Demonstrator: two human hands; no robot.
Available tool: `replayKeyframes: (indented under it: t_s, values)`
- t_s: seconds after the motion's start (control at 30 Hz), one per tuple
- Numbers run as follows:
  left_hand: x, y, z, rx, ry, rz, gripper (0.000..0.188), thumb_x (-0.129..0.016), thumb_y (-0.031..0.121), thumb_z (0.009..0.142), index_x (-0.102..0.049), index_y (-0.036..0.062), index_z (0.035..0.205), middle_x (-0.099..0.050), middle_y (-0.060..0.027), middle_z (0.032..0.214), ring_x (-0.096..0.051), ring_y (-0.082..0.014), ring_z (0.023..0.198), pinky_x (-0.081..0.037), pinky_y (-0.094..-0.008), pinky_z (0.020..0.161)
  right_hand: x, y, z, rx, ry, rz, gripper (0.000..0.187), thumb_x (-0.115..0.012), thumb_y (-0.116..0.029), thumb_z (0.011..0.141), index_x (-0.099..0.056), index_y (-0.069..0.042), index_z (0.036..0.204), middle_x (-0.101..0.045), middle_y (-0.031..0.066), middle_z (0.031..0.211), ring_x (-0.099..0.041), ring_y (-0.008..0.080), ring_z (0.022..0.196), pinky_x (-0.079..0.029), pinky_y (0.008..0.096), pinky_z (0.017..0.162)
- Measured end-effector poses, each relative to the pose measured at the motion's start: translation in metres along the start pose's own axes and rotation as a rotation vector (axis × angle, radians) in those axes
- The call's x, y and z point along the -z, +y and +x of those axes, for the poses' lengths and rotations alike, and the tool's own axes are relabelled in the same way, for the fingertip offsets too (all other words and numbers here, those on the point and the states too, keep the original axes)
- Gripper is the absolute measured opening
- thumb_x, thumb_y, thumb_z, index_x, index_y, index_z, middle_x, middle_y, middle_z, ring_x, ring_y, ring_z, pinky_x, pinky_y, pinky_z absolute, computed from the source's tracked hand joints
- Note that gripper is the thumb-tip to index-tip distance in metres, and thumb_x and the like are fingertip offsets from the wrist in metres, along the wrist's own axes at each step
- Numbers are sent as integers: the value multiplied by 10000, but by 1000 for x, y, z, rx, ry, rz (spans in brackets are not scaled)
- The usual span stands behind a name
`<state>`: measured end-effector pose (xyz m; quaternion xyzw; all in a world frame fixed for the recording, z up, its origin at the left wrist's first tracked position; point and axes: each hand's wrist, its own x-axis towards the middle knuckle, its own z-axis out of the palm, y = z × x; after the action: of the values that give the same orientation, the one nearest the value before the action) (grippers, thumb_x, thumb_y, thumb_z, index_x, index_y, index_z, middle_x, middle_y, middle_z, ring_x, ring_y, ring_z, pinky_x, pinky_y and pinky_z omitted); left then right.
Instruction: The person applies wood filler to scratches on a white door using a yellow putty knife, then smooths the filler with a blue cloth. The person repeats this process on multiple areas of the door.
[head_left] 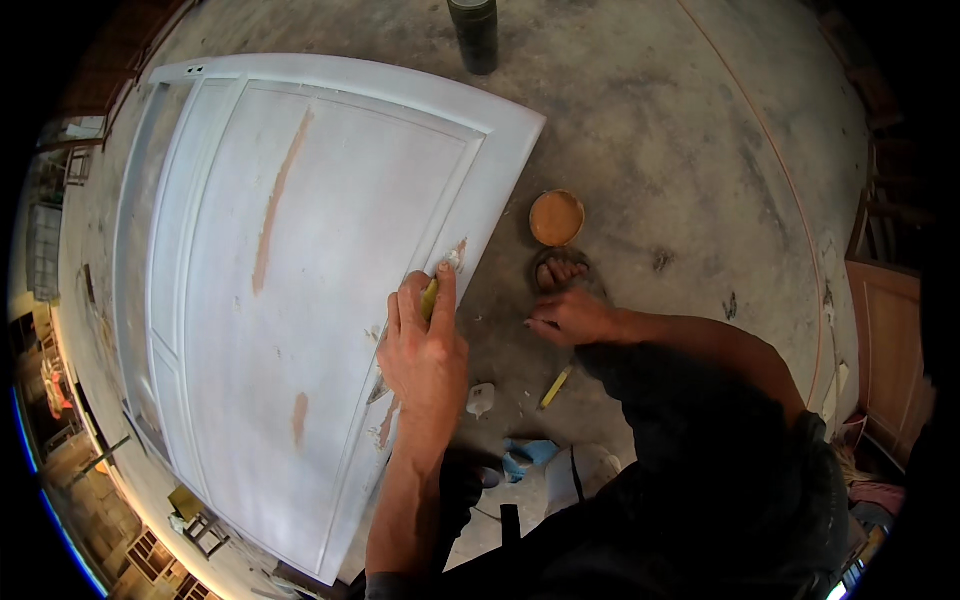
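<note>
A white panelled door (330,190) lies in front of me, with brown bare patches and filler spots on it. My left hand (425,345) is over its right-hand frame, fingers closed round a yellow-handled tool (430,298). One fingertip presses beside a whitish filler patch (455,257). A grey pointed blade shows below that hand, by the wrist; whether it belongs to the same tool I cannot tell. Off the door's edge, my right hand (572,318) is held with its fingers pinched together. Something small and dark may be at its fingertips, too small to name.
A round tub of orange-brown paste (557,218) stands on the concrete floor beyond my foot (560,272). A yellow stick-like tool (555,387), a white scrap (481,400) and a blue piece (528,458) lie nearer. A dark cylinder (475,35) stands past the door; an orange cord (765,135) crosses the right.
</note>
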<state>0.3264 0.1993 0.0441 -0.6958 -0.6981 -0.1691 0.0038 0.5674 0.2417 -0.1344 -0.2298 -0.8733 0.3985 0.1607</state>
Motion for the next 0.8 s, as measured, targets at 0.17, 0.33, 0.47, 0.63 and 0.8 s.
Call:
replayKeyframes:
  t_s: [0.17, 0.33, 0.47, 0.63, 0.8]
  values:
    - [3, -6, -15, -32, 22, -4, 518, -678, -115, 746, -726, 44, 1237, -637, -96, 1155, -666, -278, 932, -578, -398, 637, 2, 1, 3, 77, 61, -52, 252, -665, -227, 990, -710, -34, 834, -689, 142, 795, -682, 357, 719, -556, 450, 668]
    - [-5, -1, 5, -28, 30, -14, 544, -681, -121, 734, -724, 43, 1252, -638, -102, 1142, -672, -286, 928, -584, -391, 632, -6, 5, -2, -20, -18, -27, 243, -680, -228, 981, -716, -37, 835, -703, 128, 808, -699, 339, 742, -569, 437, 677]
    - [-4, -7, -13, -37, 34, -3, 523, -683, -112, 747, -724, 42, 1246, -634, -97, 1148, -666, -278, 929, -582, -397, 626, -3, 3, -1, 34, 26, -39, 261, -665, -247, 991, -713, -48, 830, -703, 130, 805, -703, 342, 728, -570, 445, 662]
    - [-8, 0, 9, -3, 27, -11, 558, -703, -106, 723, -724, 56, 1257, -638, -86, 1150, -670, -271, 941, -585, -395, 616, -3, 2, -2, -8, -5, -28, 262, -659, -248, 996, -718, -53, 831, -712, 117, 838, -704, 335, 744, -572, 442, 676]
    - [-4, -8, -14, -25, 41, 23, 540, -691, -108, 742, -726, 66, 1252, -634, -82, 1150, -659, -263, 918, -585, -397, 611, 0, 4, 8, 29, 14, -79, 263, -656, -256, 1001, -724, -54, 846, -708, 121, 834, -700, 340, 749, -571, 441, 707]
